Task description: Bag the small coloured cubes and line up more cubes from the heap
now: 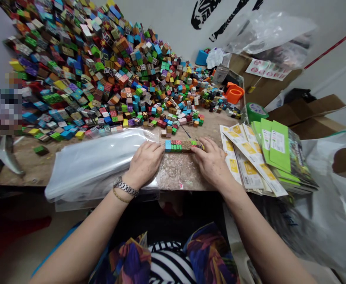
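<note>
A short double row of small coloured cubes (181, 146), blue, red, green and brown, lies on the worktop between my hands. My left hand (146, 159), with a metal watch at the wrist, presses its closed fingers against the row's left end. Around the right end, the thumb and fingers of my right hand (211, 159) are closed on the cubes. Clear plastic bags (93, 163) lie flat under and beside my left hand. Close to my right hand are printed sticker sheets (244, 157). Just behind the row sit a few loose cubes (169, 129).
A large heap of loose coloured cubes (102, 71) rises at the back left. Green packets (275, 138) are stacked at the right, near a roll of green tape (255, 112) and an orange tape ring (234, 94). Cardboard boxes (311, 112) stand beyond. A metal tool (4, 152) is at far left.
</note>
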The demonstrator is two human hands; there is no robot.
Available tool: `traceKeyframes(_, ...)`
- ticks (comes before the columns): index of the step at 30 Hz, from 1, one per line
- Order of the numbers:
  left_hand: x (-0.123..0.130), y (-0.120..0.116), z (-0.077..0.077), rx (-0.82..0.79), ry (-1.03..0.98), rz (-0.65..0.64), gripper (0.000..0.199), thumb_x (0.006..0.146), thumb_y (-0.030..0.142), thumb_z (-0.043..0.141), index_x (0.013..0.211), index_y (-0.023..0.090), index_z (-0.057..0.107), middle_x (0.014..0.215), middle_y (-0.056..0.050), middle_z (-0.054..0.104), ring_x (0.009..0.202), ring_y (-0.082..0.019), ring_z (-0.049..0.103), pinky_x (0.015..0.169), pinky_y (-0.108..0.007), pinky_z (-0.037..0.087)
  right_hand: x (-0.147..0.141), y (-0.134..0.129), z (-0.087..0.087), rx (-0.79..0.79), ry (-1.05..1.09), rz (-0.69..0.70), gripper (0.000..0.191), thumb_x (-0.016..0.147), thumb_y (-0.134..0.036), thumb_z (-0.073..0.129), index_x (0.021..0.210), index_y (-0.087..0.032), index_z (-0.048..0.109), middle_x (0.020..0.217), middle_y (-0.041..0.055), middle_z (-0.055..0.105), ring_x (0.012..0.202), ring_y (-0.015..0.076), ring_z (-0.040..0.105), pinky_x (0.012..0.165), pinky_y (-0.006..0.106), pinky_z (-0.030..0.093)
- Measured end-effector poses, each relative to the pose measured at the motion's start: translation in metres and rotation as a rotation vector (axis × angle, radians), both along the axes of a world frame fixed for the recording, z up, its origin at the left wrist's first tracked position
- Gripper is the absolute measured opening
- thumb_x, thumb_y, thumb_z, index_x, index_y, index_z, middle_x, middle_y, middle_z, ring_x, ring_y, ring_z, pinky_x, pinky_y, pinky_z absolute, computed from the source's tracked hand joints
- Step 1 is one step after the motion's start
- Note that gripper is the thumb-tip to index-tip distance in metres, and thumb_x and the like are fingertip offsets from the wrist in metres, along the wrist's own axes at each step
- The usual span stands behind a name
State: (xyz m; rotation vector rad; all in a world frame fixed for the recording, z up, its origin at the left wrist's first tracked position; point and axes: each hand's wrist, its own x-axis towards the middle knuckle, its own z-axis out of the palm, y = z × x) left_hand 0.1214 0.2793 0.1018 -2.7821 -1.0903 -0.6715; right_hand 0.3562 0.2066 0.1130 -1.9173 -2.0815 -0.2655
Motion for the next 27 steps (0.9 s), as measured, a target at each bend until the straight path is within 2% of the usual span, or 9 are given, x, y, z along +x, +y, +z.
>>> traceKeyframes(12, 0.000, -0.001, 0.001, -0.020, -0.003, 0.008, 0.023, 0.099, 0.020, 0.045, 0.110, 0.017, 0.065, 0.109, -0.009, 0.070, 0.101, -0.024, 0.060, 0.094, -0.041, 0.049, -0.011, 0.002, -0.001, -0.031, -0.019, 0.013, 0.035, 0.100, -0.024, 0.045, 0.125, -0.027, 0.069, 0.147, 0.0145, 0.053, 0.139, 0.0332, 0.042, 0.103, 0.055, 0.041)
traceKeyframes(20, 0.001, -0.001, 0.000, -0.010, -0.010, 0.005, 0.023, 0.099, 0.020, 0.045, 0.109, 0.017, 0.065, 0.109, -0.010, 0.070, 0.100, -0.024, 0.060, 0.095, -0.041, 0.049, -0.019, 0.004, 0.003, -0.056, -0.018, 0.028, 0.038, 0.096, -0.019, 0.050, 0.130, -0.027, 0.067, 0.150, 0.0137, 0.051, 0.139, 0.0320, 0.042, 0.105, 0.052, 0.041)
traceKeyframes(27, 0.000, -0.001, 0.000, -0.023, -0.013, 0.006, 0.024, 0.100, 0.020, 0.044, 0.111, 0.017, 0.065, 0.109, -0.010, 0.070, 0.102, -0.024, 0.060, 0.097, -0.043, 0.048, -0.024, 0.005, 0.005, -0.075, -0.013, 0.045, 0.036, 0.096, -0.019, 0.051, 0.127, -0.026, 0.069, 0.149, 0.0153, 0.051, 0.141, 0.0333, 0.041, 0.105, 0.055, 0.041)
